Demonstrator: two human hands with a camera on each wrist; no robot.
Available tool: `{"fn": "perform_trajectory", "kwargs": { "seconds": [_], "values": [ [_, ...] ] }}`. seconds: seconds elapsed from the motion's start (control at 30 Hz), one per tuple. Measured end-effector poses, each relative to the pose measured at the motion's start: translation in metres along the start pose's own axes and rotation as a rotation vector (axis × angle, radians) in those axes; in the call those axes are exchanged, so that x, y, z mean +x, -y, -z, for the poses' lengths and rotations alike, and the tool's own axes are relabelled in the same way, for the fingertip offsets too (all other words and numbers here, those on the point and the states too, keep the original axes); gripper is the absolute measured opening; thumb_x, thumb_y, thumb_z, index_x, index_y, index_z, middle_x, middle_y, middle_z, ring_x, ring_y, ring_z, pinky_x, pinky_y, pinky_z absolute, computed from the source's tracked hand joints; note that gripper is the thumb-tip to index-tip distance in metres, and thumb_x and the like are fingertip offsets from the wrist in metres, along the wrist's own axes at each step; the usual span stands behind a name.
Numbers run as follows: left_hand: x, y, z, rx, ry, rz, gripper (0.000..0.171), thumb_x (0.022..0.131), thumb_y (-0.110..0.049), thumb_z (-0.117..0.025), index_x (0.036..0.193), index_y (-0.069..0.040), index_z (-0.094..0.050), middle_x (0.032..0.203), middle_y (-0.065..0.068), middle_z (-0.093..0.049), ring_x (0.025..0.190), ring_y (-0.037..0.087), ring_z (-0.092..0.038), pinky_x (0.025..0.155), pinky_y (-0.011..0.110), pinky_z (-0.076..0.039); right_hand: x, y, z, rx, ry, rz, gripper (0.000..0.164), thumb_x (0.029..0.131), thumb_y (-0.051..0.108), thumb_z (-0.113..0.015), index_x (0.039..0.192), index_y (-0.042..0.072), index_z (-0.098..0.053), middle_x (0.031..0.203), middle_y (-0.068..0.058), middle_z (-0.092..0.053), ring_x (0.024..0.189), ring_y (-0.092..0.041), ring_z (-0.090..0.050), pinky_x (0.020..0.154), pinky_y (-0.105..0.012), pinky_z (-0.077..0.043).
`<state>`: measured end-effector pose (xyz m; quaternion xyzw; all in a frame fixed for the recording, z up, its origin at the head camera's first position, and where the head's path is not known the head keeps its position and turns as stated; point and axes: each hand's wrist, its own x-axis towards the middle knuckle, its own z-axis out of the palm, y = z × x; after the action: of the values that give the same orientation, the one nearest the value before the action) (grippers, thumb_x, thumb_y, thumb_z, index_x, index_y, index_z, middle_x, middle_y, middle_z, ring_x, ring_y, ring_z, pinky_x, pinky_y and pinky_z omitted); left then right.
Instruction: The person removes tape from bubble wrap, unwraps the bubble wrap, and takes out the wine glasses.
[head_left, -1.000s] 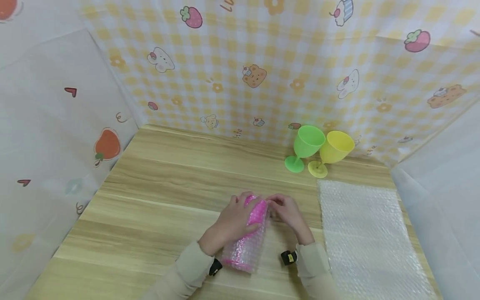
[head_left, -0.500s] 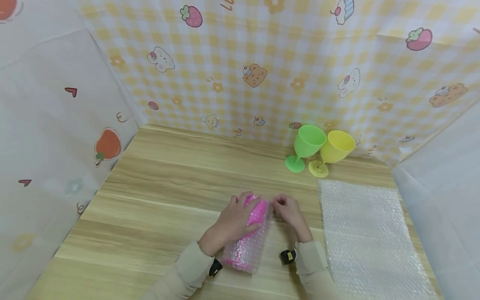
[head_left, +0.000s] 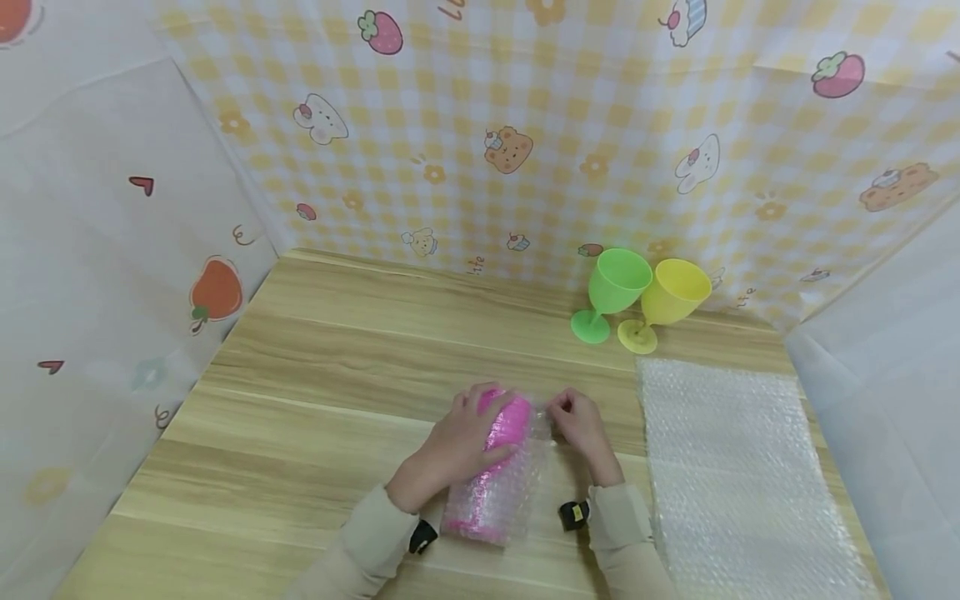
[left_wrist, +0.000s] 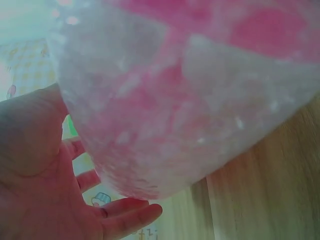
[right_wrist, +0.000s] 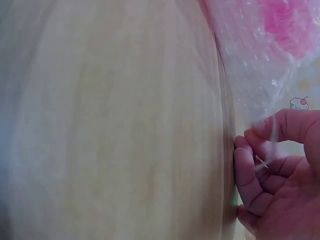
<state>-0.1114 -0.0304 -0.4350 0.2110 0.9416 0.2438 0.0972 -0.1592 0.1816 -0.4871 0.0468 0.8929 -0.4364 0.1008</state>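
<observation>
A pink goblet [head_left: 509,427] lies on its side, wrapped in clear bubble wrap [head_left: 519,492], its foot toward the person. My left hand [head_left: 455,442] grips it around the bowl through the wrap, fingers over the far side and thumb on the near side. In the left wrist view the wrapped goblet [left_wrist: 145,115] fills most of the picture beside the palm. With thumb and forefinger, my right hand [head_left: 582,427] pinches the loose edge of the wrap, just right of the bowl. That edge [right_wrist: 250,95] stretches to the fingertips in the right wrist view.
Behind, against the checked cloth, a green goblet [head_left: 618,283] and a yellow goblet [head_left: 673,293] stand side by side. A flat sheet of bubble wrap [head_left: 742,475] lies at the right of the wooden table [head_left: 322,350].
My right hand has drawn the wrap's edge a little to the right, away from the goblet. My left hand and the goblet have shifted slightly left.
</observation>
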Motion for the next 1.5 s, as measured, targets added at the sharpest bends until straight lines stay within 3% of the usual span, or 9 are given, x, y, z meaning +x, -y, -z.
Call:
{"fn": "perform_trajectory", "kwargs": {
  "seconds": [0.23,0.37,0.5,0.63,0.8,1.0,1.23,1.4,1.5],
  "values": [
    [-0.005,0.01,0.005,-0.155,0.03,0.034,0.076,0.086,-0.043,-0.061,0.148,-0.021,-0.022,0.149,0.012,-0.023,0.125,0.037,-0.041,0.074,0.045,-0.055,0.001,0.003,-0.001,-0.079,-0.005,-0.026,0.008,0.084,0.008,-0.056,0.078,0.004,-0.052,0.07,-0.004,-0.051,0.063,-0.015,-0.047,0.052,-0.023,-0.04],
    [-0.007,0.015,0.006,-0.19,0.037,0.019,0.076,0.087,-0.041,-0.06,0.148,-0.017,-0.021,0.149,0.015,-0.022,0.123,0.039,-0.043,0.073,0.043,-0.055,0.002,0.005,0.0,-0.123,0.005,-0.021,0.007,0.084,0.009,-0.057,0.084,0.003,-0.054,0.074,-0.005,-0.052,0.068,-0.017,-0.049,0.057,-0.025,-0.042],
    [-0.006,0.016,0.005,-0.194,0.031,0.004,0.076,0.087,-0.039,-0.061,0.148,-0.016,-0.022,0.148,0.016,-0.022,0.124,0.04,-0.042,0.078,0.047,-0.054,0.003,0.008,0.004,-0.115,0.071,0.076,0.025,0.084,0.004,-0.056,0.108,-0.003,-0.058,0.095,-0.014,-0.06,0.086,-0.026,-0.057,0.076,-0.036,-0.051],
    [-0.006,0.013,0.004,-0.182,0.029,-0.001,0.077,0.086,-0.038,-0.063,0.148,-0.017,-0.022,0.148,0.016,-0.022,0.123,0.04,-0.042,0.08,0.049,-0.053,0.002,0.017,0.011,0.03,0.19,0.22,0.044,0.086,0.004,-0.057,0.13,-0.001,-0.049,0.125,-0.022,-0.054,0.113,-0.037,-0.052,0.097,-0.052,-0.043],
    [-0.005,0.01,0.005,-0.152,0.03,-0.002,0.077,0.086,-0.038,-0.062,0.148,-0.017,-0.022,0.148,0.017,-0.023,0.121,0.041,-0.044,0.079,0.048,-0.054,0.002,0.034,0.016,0.102,0.236,0.343,0.036,0.09,0.02,-0.058,0.123,0.004,-0.057,0.123,-0.015,-0.059,0.116,-0.033,-0.052,0.099,-0.056,-0.038],
    [-0.004,0.008,0.004,-0.127,0.035,-0.003,0.077,0.086,-0.04,-0.062,0.148,-0.017,-0.021,0.148,0.018,-0.023,0.119,0.04,-0.046,0.075,0.044,-0.055,0.004,0.046,0.014,0.017,0.163,0.327,0.018,0.088,0.014,-0.062,0.102,0.005,-0.067,0.102,-0.01,-0.065,0.099,-0.025,-0.058,0.085,-0.038,-0.05],
    [-0.003,0.008,0.003,-0.11,0.033,0.003,0.077,0.086,-0.041,-0.062,0.148,-0.017,-0.022,0.148,0.016,-0.023,0.119,0.039,-0.046,0.074,0.042,-0.055,0.01,0.047,0.015,-0.046,-0.024,0.242,0.015,0.087,0.012,-0.063,0.096,0.002,-0.069,0.076,-0.006,-0.05,0.069,-0.016,-0.045,0.058,-0.023,-0.04],
    [-0.004,0.008,0.003,-0.106,0.021,0.004,0.077,0.086,-0.042,-0.062,0.148,-0.018,-0.023,0.147,0.015,-0.024,0.118,0.038,-0.047,0.073,0.042,-0.055,0.014,0.045,0.014,0.034,-0.041,0.137,0.018,0.09,0.013,-0.058,0.099,-0.001,-0.064,0.065,-0.005,-0.054,0.055,-0.012,-0.046,0.047,-0.02,-0.038],
    [-0.004,0.008,0.003,-0.102,0.02,0.006,0.077,0.086,-0.043,-0.062,0.148,-0.019,-0.022,0.147,0.015,-0.024,0.118,0.038,-0.047,0.072,0.041,-0.055,0.017,0.043,0.012,0.14,-0.022,0.06,0.019,0.093,0.012,-0.054,0.103,-0.003,-0.061,0.063,-0.008,-0.059,0.051,-0.012,-0.054,0.046,-0.022,-0.044]
  ]
}}
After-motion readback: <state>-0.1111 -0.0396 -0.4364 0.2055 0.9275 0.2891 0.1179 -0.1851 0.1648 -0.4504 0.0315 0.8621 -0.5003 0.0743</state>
